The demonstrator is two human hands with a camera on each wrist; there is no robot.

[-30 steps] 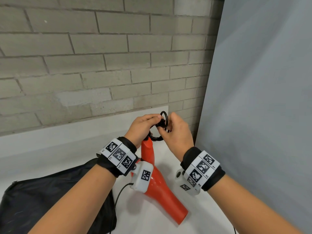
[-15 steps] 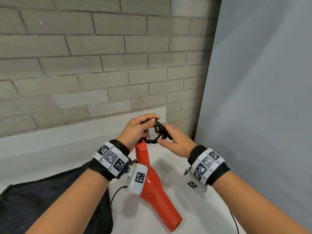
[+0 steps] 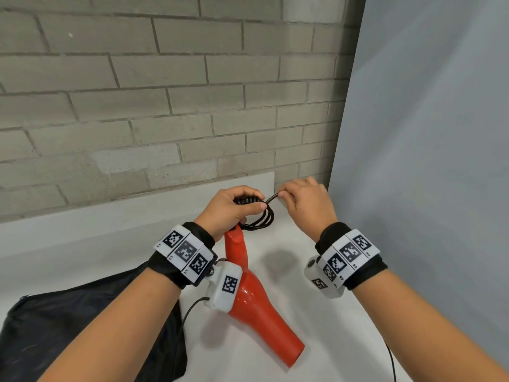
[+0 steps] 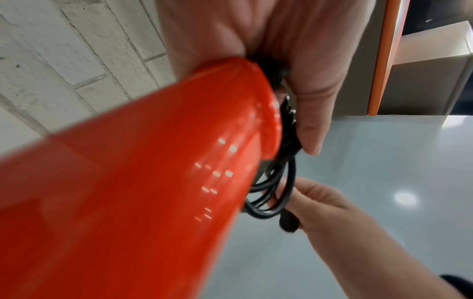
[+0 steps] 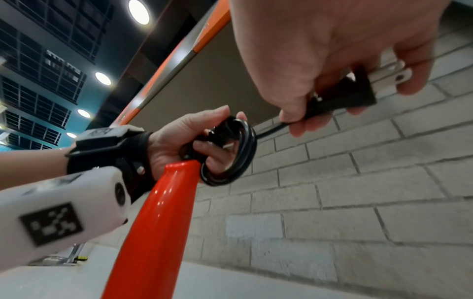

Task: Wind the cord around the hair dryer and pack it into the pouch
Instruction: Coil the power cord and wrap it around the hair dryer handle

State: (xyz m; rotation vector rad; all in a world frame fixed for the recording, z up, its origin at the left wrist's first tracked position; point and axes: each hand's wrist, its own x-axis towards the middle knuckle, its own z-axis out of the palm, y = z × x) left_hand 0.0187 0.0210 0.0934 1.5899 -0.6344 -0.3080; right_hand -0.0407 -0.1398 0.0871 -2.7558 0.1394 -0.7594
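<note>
The red hair dryer (image 3: 256,301) (image 4: 143,182) (image 5: 158,212) hangs handle-up over the white table, nozzle toward me. My left hand (image 3: 234,208) (image 5: 184,141) grips the top of its handle together with several loops of black cord (image 3: 261,219) (image 4: 271,198) (image 5: 230,153) coiled there. My right hand (image 3: 305,205) (image 5: 332,66) holds the cord's free end, fingers closed round the black plug (image 5: 343,95), whose metal prongs (image 5: 391,74) show by the fingertip. A short stretch of cord runs taut between the two hands. The black pouch (image 3: 82,326) lies at lower left.
A grey brick wall (image 3: 165,92) stands close behind the table (image 3: 275,271). A pale grey panel (image 3: 427,161) closes off the right side. Thin black wires from the wrist cameras hang by both forearms.
My right hand has drawn away to the right, pulling the plug end out from the coil. The left hand has kept its grip on the handle and loops.
</note>
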